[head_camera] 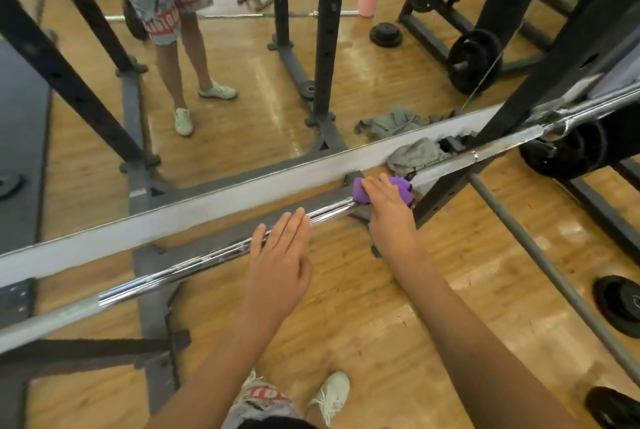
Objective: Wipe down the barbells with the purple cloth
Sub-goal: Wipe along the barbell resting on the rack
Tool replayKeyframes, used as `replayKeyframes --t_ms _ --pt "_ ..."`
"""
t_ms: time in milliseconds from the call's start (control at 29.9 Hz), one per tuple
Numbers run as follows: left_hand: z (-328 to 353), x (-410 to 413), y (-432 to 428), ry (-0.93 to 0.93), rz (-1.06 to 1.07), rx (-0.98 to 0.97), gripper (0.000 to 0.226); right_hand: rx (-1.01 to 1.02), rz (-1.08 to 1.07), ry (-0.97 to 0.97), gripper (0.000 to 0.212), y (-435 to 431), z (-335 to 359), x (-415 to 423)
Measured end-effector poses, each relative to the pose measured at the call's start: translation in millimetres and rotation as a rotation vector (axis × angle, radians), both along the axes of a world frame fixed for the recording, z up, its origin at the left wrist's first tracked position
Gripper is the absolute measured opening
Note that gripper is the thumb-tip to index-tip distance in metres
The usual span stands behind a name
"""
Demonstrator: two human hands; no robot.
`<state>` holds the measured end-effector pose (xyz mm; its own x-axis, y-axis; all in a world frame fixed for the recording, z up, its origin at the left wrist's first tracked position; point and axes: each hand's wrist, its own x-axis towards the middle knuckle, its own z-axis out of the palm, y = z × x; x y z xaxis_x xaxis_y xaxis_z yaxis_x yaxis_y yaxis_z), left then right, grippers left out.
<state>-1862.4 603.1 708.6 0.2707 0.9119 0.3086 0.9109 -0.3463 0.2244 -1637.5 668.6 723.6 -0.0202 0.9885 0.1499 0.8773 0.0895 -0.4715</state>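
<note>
At the base of a gym's wall mirror (pixel 225 89), a person wipes a chrome barbell (pixel 194 264) that runs on a slant through a black rack (pixel 446 189). Wiping the shaft is the step in hand. The left hand (pixel 280 255) is open, its fingers (pixel 294 224) straight and close together, with the tips reaching across the bar. Whether they press on it or hover just above cannot be told.

Beyond those fingertips, toward the rack, the right hand (pixel 389 210) holds the purple cloth (pixel 398 184). Its fingers curve over the cloth and press it onto the steel, and the thumb is hidden. The cloth bunches out past the fingertips on the mirror side, just short of the rack's beam. A grey rag (pixel 415 154) lies just beyond it.

The stretch of bar under and behind the left hand may yet need the cloth. The next move would likely call for a firm wrap round the shaft and a slide along it, with the open hand steadying the bar or clearing the way. A second, duller bar (pixel 540 255) lies outside the right hand, with no hand on it.
</note>
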Motion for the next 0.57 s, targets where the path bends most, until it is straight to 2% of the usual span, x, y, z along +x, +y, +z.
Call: replayKeyframes --t_ms 100,201,301,401,502,569 --pt "-3.9 7.4 0.6 -0.049 0.054 0.061 0.065 0.052 0.195 0.003 0.062 -10.5 0.5 -23.1" --pt "-5.4 12.8 -3.7 -0.010 0.094 0.055 0.071 0.055 0.304 -0.010 0.066 -14.6 0.7 -27.5" --pt "-4.0 16.2 -6.3 0.018 0.111 0.040 0.074 0.051 0.295 -0.049 0.072 -5.9 1.0 1.0" --pt "-3.0 17.2 -7.5 0.026 0.125 0.030 0.071 0.009 0.171 -0.040 0.068 1.1 5.1 16.4" --pt "-4.0 20.8 -7.9 0.009 0.145 0.033 0.070 0.014 0.112 -0.013 0.065 -5.1 11.1 -2.7" --pt "-5.2 23.5 -6.7 -0.005 0.160 0.045 0.071 0.034 0.186 -0.004 0.070 -14.5 7.8 -23.2"
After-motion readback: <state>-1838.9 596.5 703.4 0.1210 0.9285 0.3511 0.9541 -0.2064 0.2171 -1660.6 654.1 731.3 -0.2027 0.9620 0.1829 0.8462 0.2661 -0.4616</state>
